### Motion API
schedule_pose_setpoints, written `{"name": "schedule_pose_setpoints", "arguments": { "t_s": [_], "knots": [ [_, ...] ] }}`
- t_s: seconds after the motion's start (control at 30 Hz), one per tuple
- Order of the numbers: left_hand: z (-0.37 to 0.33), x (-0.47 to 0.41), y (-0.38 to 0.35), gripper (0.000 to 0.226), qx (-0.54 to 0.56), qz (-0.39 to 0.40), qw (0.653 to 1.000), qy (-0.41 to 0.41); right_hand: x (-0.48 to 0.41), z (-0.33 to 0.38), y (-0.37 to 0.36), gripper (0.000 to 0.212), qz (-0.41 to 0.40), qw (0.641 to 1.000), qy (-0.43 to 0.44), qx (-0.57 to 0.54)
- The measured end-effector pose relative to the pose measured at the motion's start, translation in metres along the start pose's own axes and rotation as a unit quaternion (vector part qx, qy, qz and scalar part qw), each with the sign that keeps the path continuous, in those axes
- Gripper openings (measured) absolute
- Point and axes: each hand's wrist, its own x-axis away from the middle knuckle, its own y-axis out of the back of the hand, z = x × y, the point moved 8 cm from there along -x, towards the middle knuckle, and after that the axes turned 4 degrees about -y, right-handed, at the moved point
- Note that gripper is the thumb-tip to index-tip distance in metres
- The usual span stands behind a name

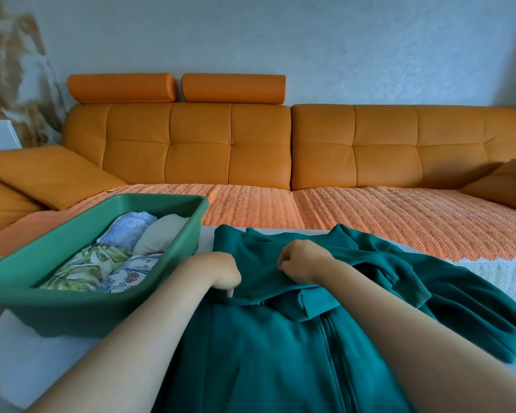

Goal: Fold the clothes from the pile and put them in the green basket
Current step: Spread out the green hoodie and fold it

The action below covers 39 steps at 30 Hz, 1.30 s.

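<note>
A teal zip-up sweatshirt (259,353) lies spread on the white table, zipper up, one sleeve flung out to the right. My left hand (222,274) grips the fabric near its collar, fingers curled down into the cloth. My right hand (303,260) is a fist pinching the folded hood part a little to the right. The green basket (72,311) stands at the left of the table, touching the sweatshirt's left edge. It holds several folded clothes: a blue one, a beige one and two floral ones.
The white table (21,368) shows bare at the lower left. Beyond it runs an orange sofa (230,144) with an orange knitted throw (370,216) on the seat and cushions at both ends.
</note>
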Motion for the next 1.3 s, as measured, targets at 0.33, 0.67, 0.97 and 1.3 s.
{"name": "schedule_pose_setpoints", "arguments": {
  "t_s": [0.33,0.67,0.97,1.3],
  "knots": [
    [-0.02,-0.066,0.037,0.052,0.061,-0.223,0.971,-0.055,-0.069,-0.02,0.014,0.039,-0.081,0.994,-0.037,-0.062],
    [-0.013,-0.125,0.041,0.039,-0.077,-0.262,0.96,-0.06,-0.102,-0.045,-0.009,0.008,0.064,0.994,-0.074,0.057],
    [-0.003,-0.104,0.074,0.032,-0.052,-0.406,0.911,0.055,-0.097,-0.072,0.001,0.047,0.106,0.969,-0.157,-0.159],
    [-0.022,-0.108,0.021,0.022,0.016,-0.403,0.908,-0.114,-0.101,-0.073,0.024,0.026,-0.073,0.991,-0.106,0.041]
  ]
}}
